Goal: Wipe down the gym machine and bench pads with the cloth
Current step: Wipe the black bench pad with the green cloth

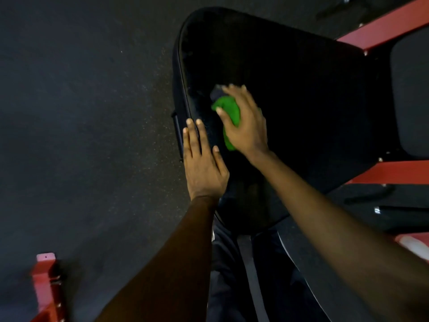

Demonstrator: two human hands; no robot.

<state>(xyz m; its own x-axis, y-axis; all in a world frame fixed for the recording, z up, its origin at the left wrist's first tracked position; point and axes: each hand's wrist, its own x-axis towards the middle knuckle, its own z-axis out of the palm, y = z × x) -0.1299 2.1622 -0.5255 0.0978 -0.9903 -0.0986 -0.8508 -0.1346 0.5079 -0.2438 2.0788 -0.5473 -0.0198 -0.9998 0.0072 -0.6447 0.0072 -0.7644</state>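
A large black bench pad (290, 89) fills the middle and upper right of the head view. My right hand (246, 122) grips a bunched green cloth (228, 112) and holds it down on the pad's left half. A darker grey part of the cloth shows under my fingertips. My left hand (202, 159) lies flat with straight fingers on the pad's left edge, just beside the right hand.
Red frame bars (383, 26) of the gym machine run along the right side, with a second black pad (411, 94) between them. Another red frame piece (46, 287) stands at the bottom left. Dark speckled rubber floor (81, 112) covers the left. My legs in dark trousers (232, 275) are below the pad.
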